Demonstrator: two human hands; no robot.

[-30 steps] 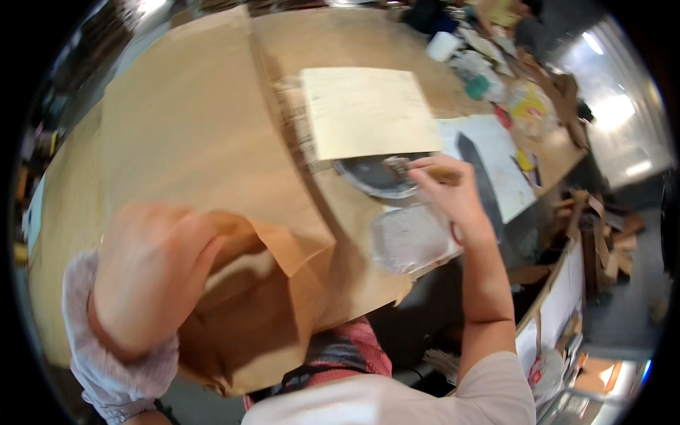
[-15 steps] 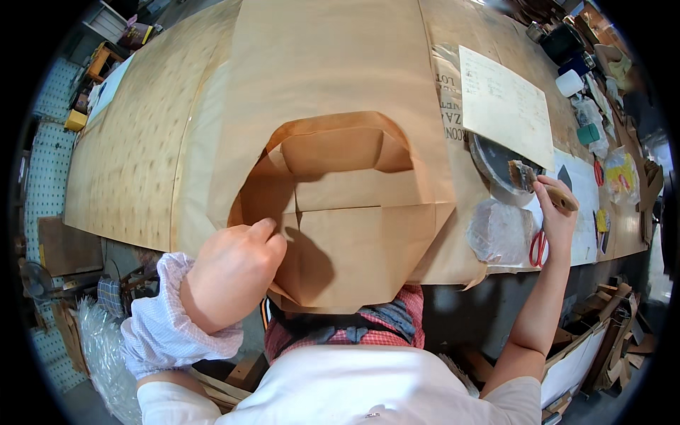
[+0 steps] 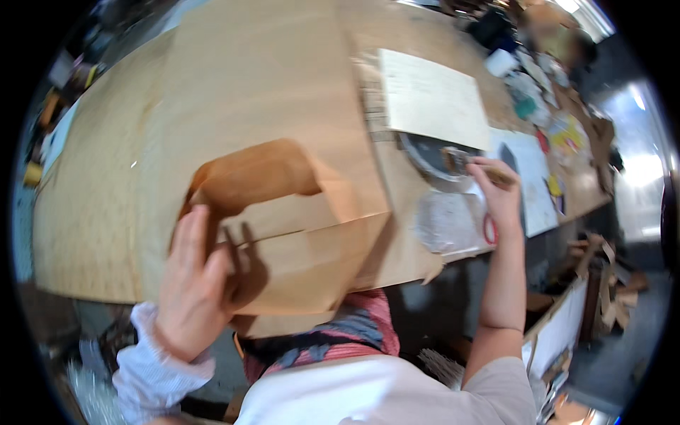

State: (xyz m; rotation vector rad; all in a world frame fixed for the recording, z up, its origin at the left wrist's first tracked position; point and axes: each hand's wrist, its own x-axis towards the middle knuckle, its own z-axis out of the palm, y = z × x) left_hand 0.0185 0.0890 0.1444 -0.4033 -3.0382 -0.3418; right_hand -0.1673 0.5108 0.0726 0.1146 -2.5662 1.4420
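Note:
A large brown paper bag lies on the worktable, its bottom end folded open toward me into a boxy shape. My left hand is at the left edge of this opening, fingers stretched out and thumb apart, not closed around anything. The fingers are somewhat blurred. In my right hand is a brush with a wooden handle, gripped between thumb and fingers. Its bristle end is over a round, dark-bottomed bowl, which is partly covered by a cream-coloured board.
Beside the bowl lie a clear plastic-wrapped bundle and red-handled scissors. A white roll, plastic bags and other clutter line the table's right side. Cardboard scraps stand below on the right.
The view has swung to the right, so the bag and table appear further left. My left hand's curled fingers have straightened out. The brush stays in my right hand by the bowl.

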